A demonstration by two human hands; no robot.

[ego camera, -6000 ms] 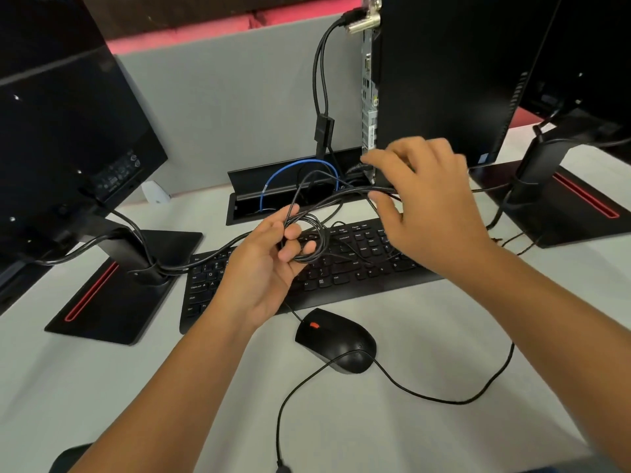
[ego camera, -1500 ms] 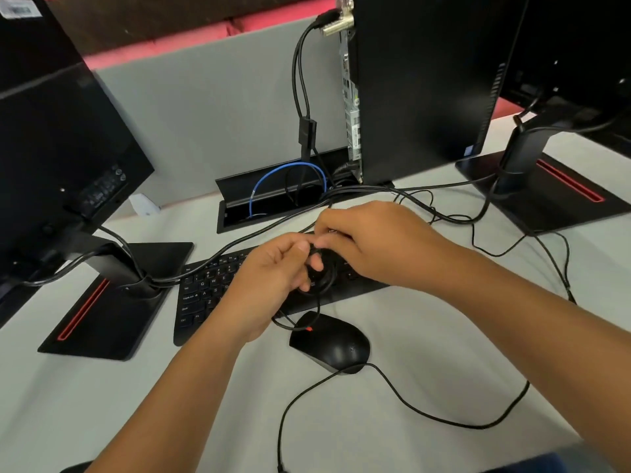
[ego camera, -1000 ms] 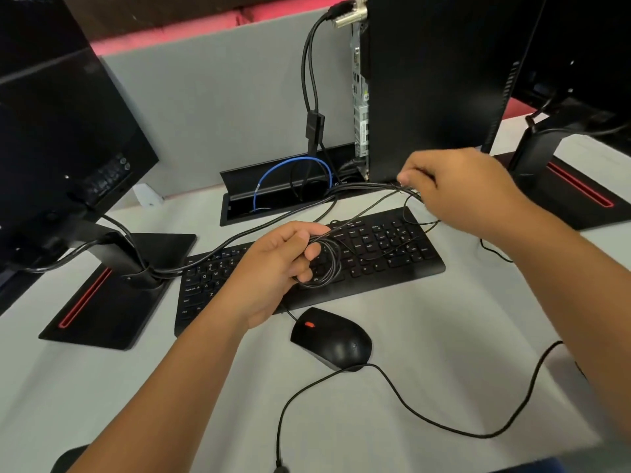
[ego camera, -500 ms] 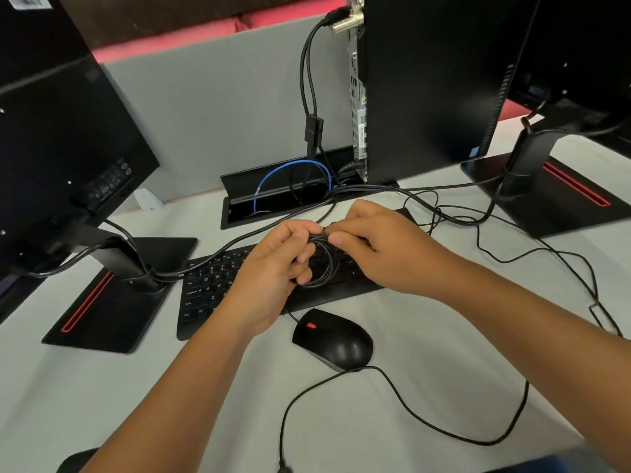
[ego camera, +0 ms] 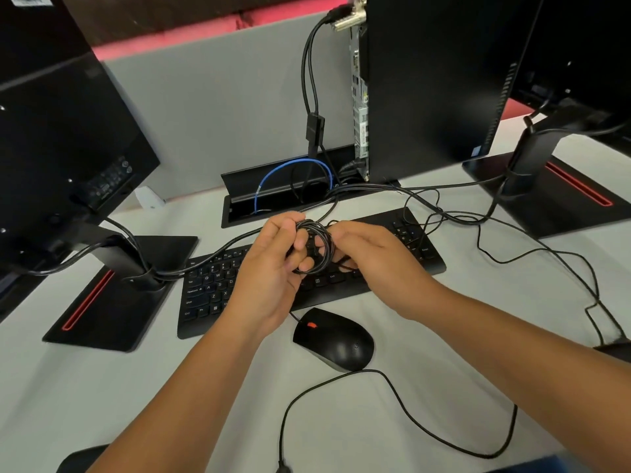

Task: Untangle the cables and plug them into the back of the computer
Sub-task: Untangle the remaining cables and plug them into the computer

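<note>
- Above the keyboard (ego camera: 403, 240), the left hand (ego camera: 269, 278) grips a thin black cable coil (ego camera: 316, 247); the right hand (ego camera: 375, 261) pinches its far side.
- Light and limp, it probably snags; take hold at one loose strand.
- Its plug ends are hidden, and the computer (ego camera: 433, 80) ports are hard to read.

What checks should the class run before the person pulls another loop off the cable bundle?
1. Left hand grips the coiled cable bundle: ok.
2. Right hand holds a strand at the coil: ok.
3. Bundle fully untangled: not ok, several loops remain.
4. Free plug end located: cannot tell.
5. Mouse clear of the hands: ok.
6. Back of the computer within view: ok.
</note>
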